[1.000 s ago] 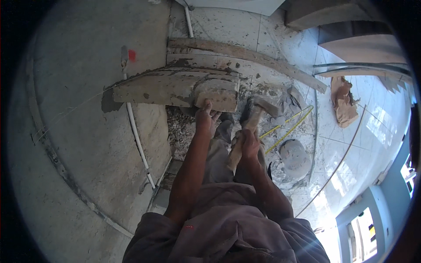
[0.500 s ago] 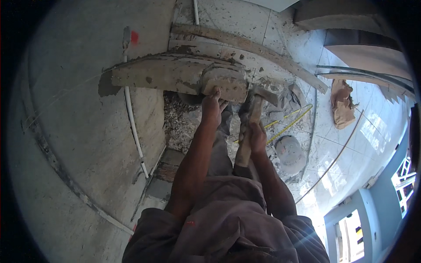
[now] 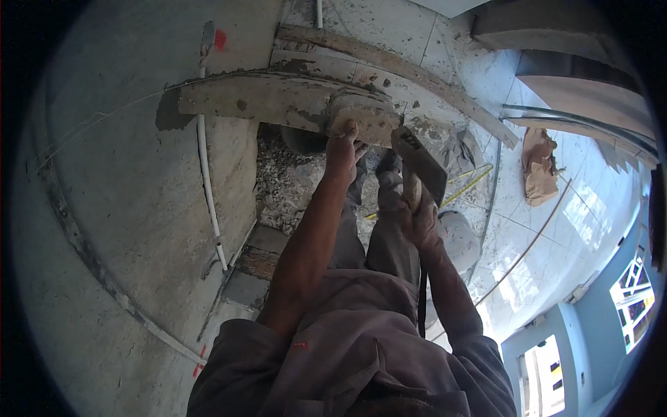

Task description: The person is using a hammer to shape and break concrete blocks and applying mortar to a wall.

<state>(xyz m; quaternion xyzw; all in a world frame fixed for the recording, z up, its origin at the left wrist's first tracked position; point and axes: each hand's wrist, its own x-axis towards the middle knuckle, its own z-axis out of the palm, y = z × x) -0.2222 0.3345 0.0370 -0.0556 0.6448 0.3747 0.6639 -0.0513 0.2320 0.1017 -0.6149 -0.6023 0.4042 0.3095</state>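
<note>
My left hand (image 3: 344, 153) is closed on the near edge of a rough, mortar-covered block (image 3: 365, 115), thumb on its face and fingers partly hidden beneath. The block sits at the right end of a long grey, mortar-smeared ledge (image 3: 257, 101). In my right hand (image 3: 424, 226) is a hatchet-like tool with a wooden handle, its broad dark head (image 3: 424, 163) raised just to the right of the block. The handle's lower part is hidden by the hand.
Rubble (image 3: 278, 187) covers the ground below the ledge. A white pipe (image 3: 205, 174) runs along the concrete wall at left. A long board (image 3: 389, 66) lies beyond the ledge. Crumpled brown paper (image 3: 540, 167) and a yellow folding rule (image 3: 469, 187) are to the right.
My right hand has tilted and raised the tool, so its head shows larger and closer. My left hand stays on the block; the view has shifted slightly.
</note>
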